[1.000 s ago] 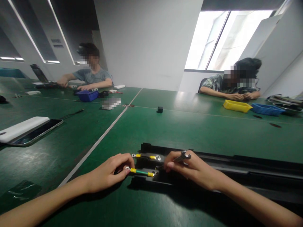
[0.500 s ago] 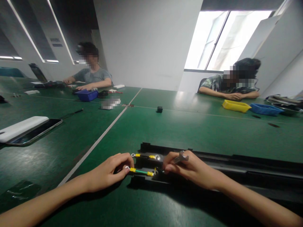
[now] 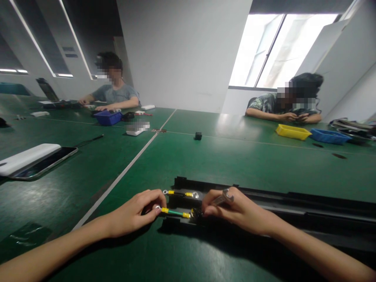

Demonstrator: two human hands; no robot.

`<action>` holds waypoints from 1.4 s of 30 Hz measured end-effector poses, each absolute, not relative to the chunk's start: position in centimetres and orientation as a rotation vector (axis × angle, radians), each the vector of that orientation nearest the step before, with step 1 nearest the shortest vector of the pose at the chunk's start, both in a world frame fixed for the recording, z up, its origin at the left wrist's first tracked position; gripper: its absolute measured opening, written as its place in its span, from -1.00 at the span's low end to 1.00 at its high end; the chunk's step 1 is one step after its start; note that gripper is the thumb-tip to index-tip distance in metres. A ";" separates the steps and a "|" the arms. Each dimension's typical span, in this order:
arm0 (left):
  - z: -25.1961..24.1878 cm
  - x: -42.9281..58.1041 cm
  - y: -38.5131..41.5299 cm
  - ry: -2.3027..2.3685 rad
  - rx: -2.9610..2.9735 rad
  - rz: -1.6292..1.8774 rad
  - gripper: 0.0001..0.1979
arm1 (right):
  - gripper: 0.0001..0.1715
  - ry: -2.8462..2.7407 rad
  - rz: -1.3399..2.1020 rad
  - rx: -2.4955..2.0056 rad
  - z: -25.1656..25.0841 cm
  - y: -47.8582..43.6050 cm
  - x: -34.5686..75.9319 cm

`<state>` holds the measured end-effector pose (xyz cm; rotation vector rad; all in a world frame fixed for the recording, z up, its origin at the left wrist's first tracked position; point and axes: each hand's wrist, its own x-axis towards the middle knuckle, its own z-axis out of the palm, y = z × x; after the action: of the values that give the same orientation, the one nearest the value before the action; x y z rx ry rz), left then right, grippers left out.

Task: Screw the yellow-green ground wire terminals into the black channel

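Note:
A long black rail [image 3: 293, 205] lies across the green table in front of me. My left hand [image 3: 135, 213] is closed, pinching the ring end of a short green wire with yellow-sleeved ends [image 3: 175, 213] at the rail's left end. My right hand [image 3: 232, 209] is closed around a small metal wrench [image 3: 223, 196], its fingertips pressed down at the wire's other end. A second short wire with yellow sleeves [image 3: 181, 193] lies on the rail just behind the first.
A phone [image 3: 44, 162] and a white case [image 3: 28, 158] lie at the left. A small black block [image 3: 198, 136] sits mid-table. Two other people sit at the far side, near a blue bin [image 3: 107, 118], a yellow tray [image 3: 293, 131] and a blue tray [image 3: 330, 136].
My right hand with the wrench has edged a little left and down toward the wire's end. The left hand keeps its pinch in place.

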<state>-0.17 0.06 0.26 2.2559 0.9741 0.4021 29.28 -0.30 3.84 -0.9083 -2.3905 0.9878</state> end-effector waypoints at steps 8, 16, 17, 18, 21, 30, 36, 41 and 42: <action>0.3 -0.1 0.2 0.958 2.257 0.405 -0.87 | -0.58 -2.382 1.015 -0.903 4.0 -0.4 29.3; 0.2 -0.1 0.1 0.961 2.253 0.411 -0.86 | -0.59 -2.210 1.152 -0.922 4.1 -0.6 29.2; 0.2 -0.2 0.1 0.960 2.250 0.410 -0.86 | -0.61 -2.195 1.144 -0.935 4.0 -0.5 29.2; 0.2 -0.2 0.1 0.960 2.246 0.407 -0.86 | -0.63 -2.186 1.134 -0.946 3.9 -0.5 29.2; 0.2 -0.2 0.2 0.962 2.241 0.400 -0.86 | -0.68 -2.201 1.109 -0.960 3.6 -0.4 29.2; 0.1 -0.2 0.3 0.957 2.241 0.402 -0.86 | -0.67 -2.332 1.017 -0.909 4.0 -0.5 29.3; 0.0 -0.3 0.3 0.945 2.240 0.407 -0.87 | -0.70 -2.364 0.976 -0.890 4.0 -0.4 29.3; 0.0 -0.2 0.3 0.946 2.240 0.406 -0.87 | -0.70 -2.367 0.965 -0.870 4.1 -0.5 29.3; 0.0 -0.2 0.3 0.947 2.242 0.406 -0.87 | -0.70 -2.368 0.966 -0.869 4.1 -0.5 29.3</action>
<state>-0.20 0.28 -0.01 2.2422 0.9473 0.4056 29.27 -0.47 4.10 -0.8692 -2.3676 0.9661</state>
